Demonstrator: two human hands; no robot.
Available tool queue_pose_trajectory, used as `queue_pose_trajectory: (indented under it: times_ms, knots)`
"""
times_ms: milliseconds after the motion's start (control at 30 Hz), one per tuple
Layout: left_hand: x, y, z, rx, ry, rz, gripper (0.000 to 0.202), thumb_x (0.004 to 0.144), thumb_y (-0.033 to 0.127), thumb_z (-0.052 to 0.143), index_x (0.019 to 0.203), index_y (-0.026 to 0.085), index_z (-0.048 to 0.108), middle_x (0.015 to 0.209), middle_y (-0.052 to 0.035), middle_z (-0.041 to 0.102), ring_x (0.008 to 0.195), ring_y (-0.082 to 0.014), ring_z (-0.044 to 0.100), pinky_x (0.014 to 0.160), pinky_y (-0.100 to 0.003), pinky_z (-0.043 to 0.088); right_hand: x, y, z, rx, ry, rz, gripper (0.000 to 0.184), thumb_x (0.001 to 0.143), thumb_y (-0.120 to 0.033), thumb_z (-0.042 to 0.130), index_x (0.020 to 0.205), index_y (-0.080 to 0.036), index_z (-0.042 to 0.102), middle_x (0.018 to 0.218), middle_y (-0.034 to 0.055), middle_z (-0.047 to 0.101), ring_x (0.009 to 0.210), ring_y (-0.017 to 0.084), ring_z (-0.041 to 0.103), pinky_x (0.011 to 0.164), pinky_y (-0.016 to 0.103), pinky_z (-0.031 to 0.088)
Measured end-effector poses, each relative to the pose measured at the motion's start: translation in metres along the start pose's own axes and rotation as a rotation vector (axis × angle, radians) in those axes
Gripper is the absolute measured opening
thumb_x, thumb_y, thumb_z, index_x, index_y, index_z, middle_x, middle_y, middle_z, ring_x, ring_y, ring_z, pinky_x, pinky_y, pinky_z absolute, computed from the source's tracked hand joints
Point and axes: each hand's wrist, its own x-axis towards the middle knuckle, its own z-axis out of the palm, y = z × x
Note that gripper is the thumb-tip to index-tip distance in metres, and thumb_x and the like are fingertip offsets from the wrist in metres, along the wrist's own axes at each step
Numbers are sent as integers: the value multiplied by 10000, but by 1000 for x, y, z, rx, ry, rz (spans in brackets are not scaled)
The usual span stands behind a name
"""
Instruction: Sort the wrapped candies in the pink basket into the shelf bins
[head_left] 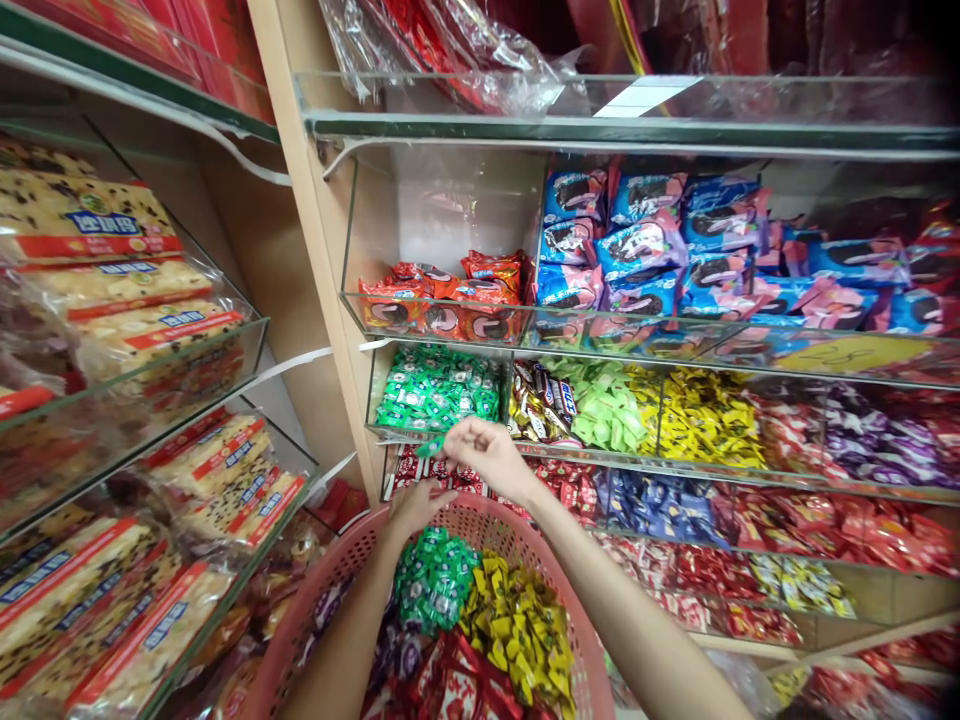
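My right hand [487, 455] is closed in a pinch on a green-wrapped candy [430, 447], just in front of the shelf bin of green candies [442, 388]. Below it, my left hand [418, 508] lies at the far rim of a pink plastic basket [581, 590], its fingers bent over the edge; their undersides are hidden. Inside the basket are heaps of green candies [436, 580] and yellow candies [517, 625]. Red packets [469, 680] lie at the front, and purple-wrapped candies [397, 645] show partly behind my left forearm.
Glass-fronted shelves hold brown-wrapped bars [547, 400], light green candies [607, 405], yellow candies [709, 410] and blue packets [660, 505]. Higher up are red packets [450, 295] and blue-pink cookie packs [645, 240]. Long wrapped snack bars [112, 225] fill the left shelves. Glass edges project close around my hands.
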Motion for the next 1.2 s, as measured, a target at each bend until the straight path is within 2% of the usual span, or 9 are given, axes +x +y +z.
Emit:
queue_pose_trajectory:
  times_ms: [100, 200, 300, 400, 500, 767, 1000, 1100, 1200]
  knots:
    - [0, -1, 1, 4, -22, 0, 465, 808, 599, 352, 953, 247, 619, 961, -42, 679, 906, -213, 608, 704, -252, 378, -33, 27, 0, -124, -151, 100, 137, 736, -306, 599, 740, -170, 581, 609, -35, 576, 539, 85, 517, 524, 200, 407]
    - [-1, -2, 2, 31, 20, 22, 501, 806, 631, 313, 871, 235, 613, 874, -37, 683, 847, -208, 613, 662, -244, 363, -52, 68, -8, -247, -246, 247, 47, 715, -202, 563, 685, -166, 558, 538, -57, 533, 481, 77, 478, 489, 190, 380]
    - [-2, -1, 3, 38, 46, 24, 556, 781, 685, 290, 837, 226, 600, 829, -32, 677, 793, -189, 609, 642, -232, 347, -57, 98, -16, -295, -248, 371, 58, 687, -128, 511, 651, -165, 538, 496, -65, 526, 447, 75, 476, 474, 185, 380]
    - [-2, -1, 2, 31, 36, 15, 556, 773, 692, 304, 834, 221, 594, 828, -25, 674, 792, -175, 602, 643, -220, 340, -55, 110, -14, -297, -218, 479, 91, 665, -93, 485, 625, -163, 525, 503, -57, 549, 439, 76, 495, 444, 174, 369]
    - [-2, -1, 2, 27, 34, 16, 544, 778, 683, 307, 830, 226, 597, 832, -19, 671, 792, -171, 596, 639, -217, 337, -52, 112, -4, -259, -203, 556, 86, 662, -94, 491, 621, -164, 519, 531, -48, 584, 442, 79, 519, 417, 166, 361]
    - [-2, -3, 3, 29, 57, 35, 562, 767, 702, 298, 812, 225, 593, 774, -6, 661, 726, -155, 585, 585, -215, 299, -40, 120, 27, -201, -286, 716, 152, 674, -89, 486, 539, -156, 508, 496, -41, 581, 421, 63, 528, 387, 141, 337]
    - [-2, -3, 3, 44, 67, 35, 560, 781, 688, 280, 811, 226, 596, 776, -15, 668, 729, -164, 592, 588, -220, 319, -42, 121, 26, -174, -183, 672, 63, 733, -124, 499, 697, -174, 489, 501, -61, 569, 393, 78, 522, 360, 151, 328]
    - [-2, -3, 2, 52, 65, 32, 481, 802, 620, 326, 839, 231, 607, 819, -22, 679, 779, -184, 604, 620, -230, 348, -42, 104, 22, -284, -203, 583, 63, 742, -146, 509, 685, -170, 516, 479, -67, 546, 372, 81, 497, 358, 163, 335]
    - [-2, -4, 2, 17, 9, 37, 377, 780, 546, 438, 893, 237, 622, 876, -11, 689, 838, -197, 611, 652, -232, 370, -30, 66, 21, -398, -260, 467, 126, 743, -162, 513, 625, -157, 555, 477, -52, 553, 378, 81, 491, 387, 173, 359]
